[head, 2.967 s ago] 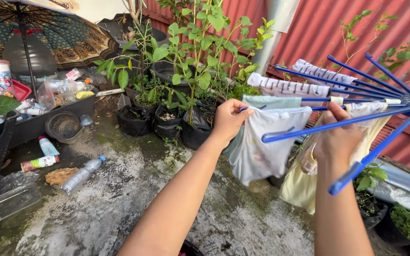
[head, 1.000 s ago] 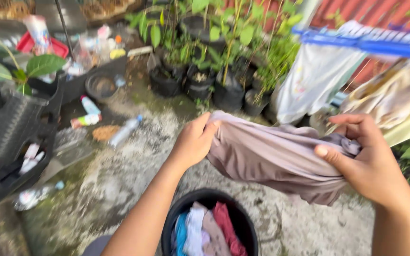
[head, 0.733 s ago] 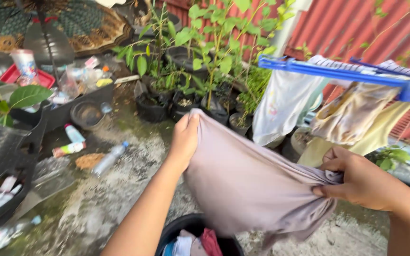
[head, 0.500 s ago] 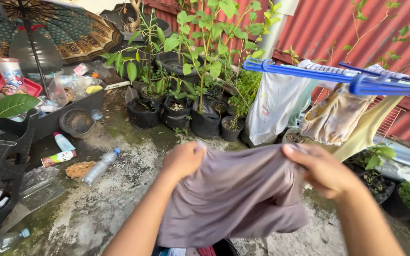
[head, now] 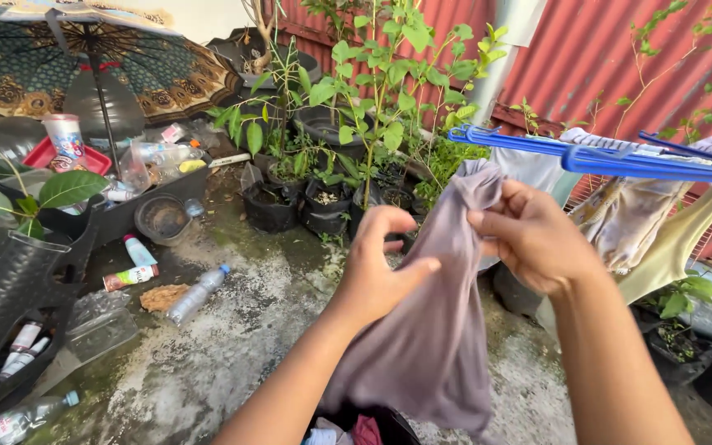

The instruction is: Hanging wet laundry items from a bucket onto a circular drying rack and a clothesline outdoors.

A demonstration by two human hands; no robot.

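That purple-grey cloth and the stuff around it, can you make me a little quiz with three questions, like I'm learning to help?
1. True or false: both hands grip the purple-grey cloth.
2. What colour are the arms of the drying rack? A) blue B) green C) yellow
3. Fill in: the clear plastic bottle lies on the ____.

Key
1. True: the left hand and the right hand both pinch the cloth near its top.
2. A, blue.
3. Ground, the mossy concrete near the potted plants.
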